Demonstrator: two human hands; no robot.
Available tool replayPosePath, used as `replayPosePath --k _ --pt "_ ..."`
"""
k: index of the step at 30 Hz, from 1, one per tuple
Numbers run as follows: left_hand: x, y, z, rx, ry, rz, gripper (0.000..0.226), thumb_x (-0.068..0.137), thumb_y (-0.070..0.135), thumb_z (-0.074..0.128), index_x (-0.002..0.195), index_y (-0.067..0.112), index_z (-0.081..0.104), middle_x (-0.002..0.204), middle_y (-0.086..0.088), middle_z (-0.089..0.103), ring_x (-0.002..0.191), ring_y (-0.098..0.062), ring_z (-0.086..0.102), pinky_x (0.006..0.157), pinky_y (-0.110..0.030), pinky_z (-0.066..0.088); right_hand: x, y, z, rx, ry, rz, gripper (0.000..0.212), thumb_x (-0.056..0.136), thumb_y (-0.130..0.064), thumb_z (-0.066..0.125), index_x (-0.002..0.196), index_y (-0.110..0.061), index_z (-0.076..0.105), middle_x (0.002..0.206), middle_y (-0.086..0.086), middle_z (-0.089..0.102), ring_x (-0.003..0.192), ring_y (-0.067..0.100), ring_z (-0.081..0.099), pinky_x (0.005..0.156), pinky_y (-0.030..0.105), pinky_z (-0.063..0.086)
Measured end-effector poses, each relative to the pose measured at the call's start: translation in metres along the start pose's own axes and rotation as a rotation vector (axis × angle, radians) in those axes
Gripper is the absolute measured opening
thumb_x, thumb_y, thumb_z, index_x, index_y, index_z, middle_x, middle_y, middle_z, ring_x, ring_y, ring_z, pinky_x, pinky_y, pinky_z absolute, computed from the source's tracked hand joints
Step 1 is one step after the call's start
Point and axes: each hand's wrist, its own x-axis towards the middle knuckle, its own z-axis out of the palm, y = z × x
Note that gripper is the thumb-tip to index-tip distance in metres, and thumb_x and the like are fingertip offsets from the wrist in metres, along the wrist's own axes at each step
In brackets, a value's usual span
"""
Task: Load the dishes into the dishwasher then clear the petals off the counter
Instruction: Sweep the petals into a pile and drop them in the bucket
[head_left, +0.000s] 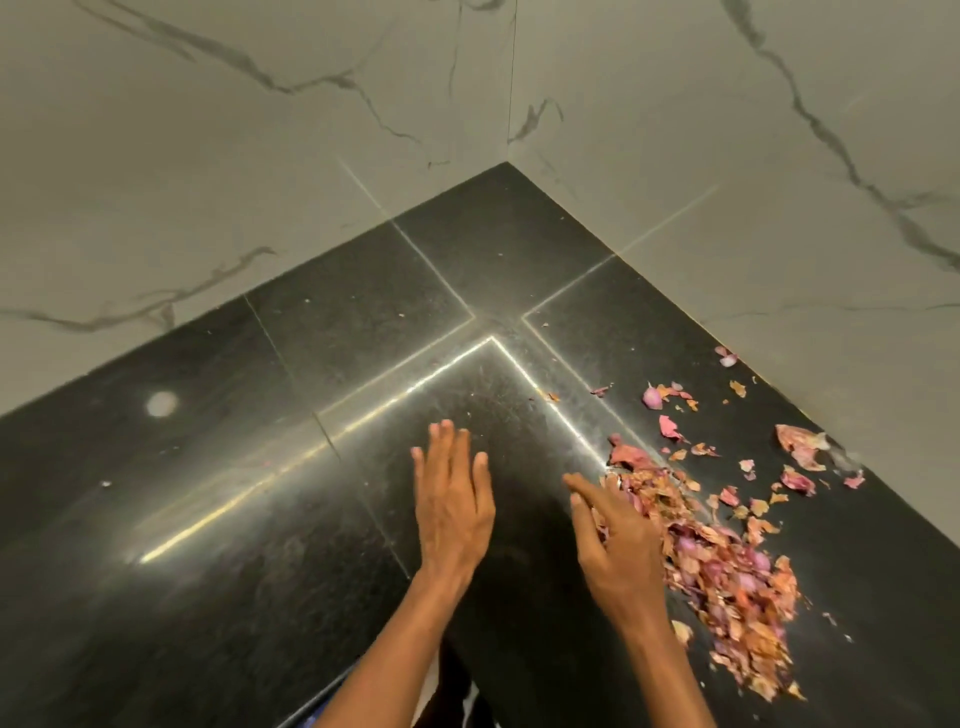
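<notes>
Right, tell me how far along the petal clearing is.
Partly done. The petals are mostly gathered into one heap on the black counter; the stretch left of the hands has only specks. In hand: the right hand rests flat against the heap's left edge, the left hand open beside it. Left: scattered petals near the marble wall, and removing the heap. No dishes or dishwasher in view.
</notes>
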Motion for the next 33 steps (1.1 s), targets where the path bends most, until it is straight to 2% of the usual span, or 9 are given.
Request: replayPosePath --k 4,6,9,13,16,19,21,23,33 --pt "0.015 -0.019 0.006 0.353 -0.041 -0.234 0.082 0.103 0.058 0.022 0.155 -0.005 0.022 0.164 -0.027 0.008 0.155 -0.036 0.001 0.123 -0.060 0.007 -0.022 -0.006 0.023 0.006 -0.008 0.044 0.035 0.097 -0.011 0.069 0.126 -0.030 0.071 0.134 -0.011 0.064 0.133 0.000 0.054 0.120 0.051 0.038" --pt "0.013 -0.003 0.015 0.369 -0.085 -0.197 0.089 0.102 0.063 0.021 0.155 -0.008 0.018 0.163 -0.031 0.005 0.155 -0.039 -0.001 0.123 -0.061 0.007 -0.026 -0.005 0.023 0.007 0.016 0.077 0.035 0.096 -0.008 0.069 0.126 -0.026 0.073 0.136 -0.013 0.058 0.136 -0.020 0.037 0.122 0.044 0.032" --pt "-0.007 0.030 0.038 0.353 -0.201 0.035 0.086 0.104 0.063 0.015 0.156 -0.006 0.012 0.164 -0.029 0.001 0.155 -0.037 -0.007 0.124 -0.058 0.006 -0.024 -0.002 0.014 -0.020 0.091 0.103 0.034 0.094 -0.002 0.070 0.124 -0.018 0.073 0.133 -0.013 0.059 0.132 -0.026 0.034 0.119 0.037 0.034" --pt "-0.032 0.057 0.060 0.207 -0.424 0.487 0.063 0.108 0.040 0.023 0.160 0.004 0.017 0.168 -0.013 -0.001 0.156 -0.024 -0.007 0.124 -0.056 0.013 -0.001 -0.001 -0.004 -0.016 0.161 0.115 0.033 0.096 -0.004 0.067 0.124 -0.019 0.073 0.128 -0.012 0.066 0.123 0.008 0.063 0.106 0.047 0.053" --pt "-0.027 0.070 0.046 -0.010 -0.390 0.718 0.054 0.105 0.027 0.040 0.156 0.013 0.032 0.166 -0.005 0.024 0.157 -0.016 0.005 0.125 -0.053 0.011 0.016 -0.001 -0.012 0.003 0.211 0.128 0.032 0.097 -0.006 0.065 0.126 -0.018 0.073 0.131 -0.006 0.069 0.126 0.009 0.062 0.107 0.045 0.052" --pt "0.009 0.058 0.028 0.120 -0.030 0.415 0.046 0.107 0.031 0.035 0.145 0.008 0.047 0.158 -0.014 0.037 0.155 -0.026 0.016 0.124 -0.057 0.011 0.032 -0.002 -0.012 -0.011 0.198 0.130 0.031 0.099 -0.009 0.064 0.128 -0.018 0.072 0.137 -0.004 0.066 0.132 0.006 0.057 0.108 0.044 0.052" --pt "0.037 0.029 0.016 0.231 0.012 0.034 0.066 0.106 0.046 0.023 0.153 0.001 0.035 0.164 -0.024 0.020 0.156 -0.033 0.006 0.125 -0.058 0.005 0.038 -0.004 -0.008 -0.025 0.153 0.140 0.031 0.101 -0.013 0.062 0.130 -0.020 0.070 0.139 -0.003 0.065 0.136 0.006 0.053 0.110 0.043 0.050" --pt "0.048 0.002 0.012 0.324 -0.057 -0.122 0.081 0.104 0.058 0.015 0.157 -0.003 0.021 0.164 -0.028 0.003 0.155 -0.037 -0.005 0.124 -0.059 0.006 0.047 -0.005 0.001 -0.058 0.078 0.166 0.032 0.103 -0.019 0.059 0.134 -0.022 0.067 0.144 -0.001 0.062 0.142 0.008 0.046 0.117 0.042 0.043" --pt "-0.007 0.042 0.044 0.184 -0.452 0.655 0.064 0.110 0.050 0.027 0.159 0.009 0.026 0.169 -0.003 0.004 0.157 -0.019 0.005 0.123 -0.044 0.010 0.225 0.023 0.067 -0.338 -0.358 -0.006 0.069 0.108 -0.046 0.042 0.165 -0.018 0.016 0.173 0.003 -0.004 0.158 0.018 -0.010 0.127 0.041 0.005"
